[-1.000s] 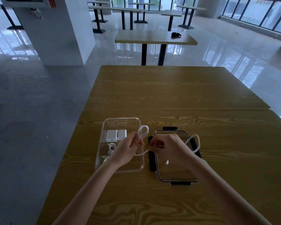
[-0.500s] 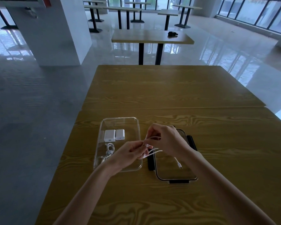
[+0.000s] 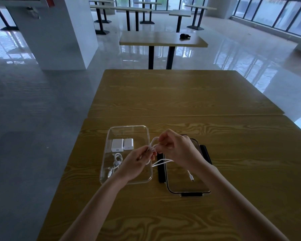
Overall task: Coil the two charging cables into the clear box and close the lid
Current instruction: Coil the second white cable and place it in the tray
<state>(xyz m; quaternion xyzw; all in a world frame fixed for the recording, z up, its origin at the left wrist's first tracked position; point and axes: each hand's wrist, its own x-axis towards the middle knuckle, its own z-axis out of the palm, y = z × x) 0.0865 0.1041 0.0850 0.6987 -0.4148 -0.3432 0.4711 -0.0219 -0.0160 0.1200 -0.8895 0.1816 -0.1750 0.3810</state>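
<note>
White cable (image 3: 161, 161) pinched in our left hand (image 3: 137, 162) and right hand (image 3: 177, 150), clear box (image 3: 129, 127) directly beneath the left, tail trailing right.

Clear box (image 3: 129, 180) lies left of lid (image 3: 186, 186), both on table (image 3: 233, 171)

You see two white charger plugs (image 3: 122, 144) lying side by side, touching. They sit over a wooden table (image 3: 215, 153). Farther off stands another table (image 3: 155, 39) with a small dark object (image 3: 184, 36) on it, on a glossy floor (image 3: 233, 54). A white pillar (image 3: 59, 32) rises at far left.
</note>
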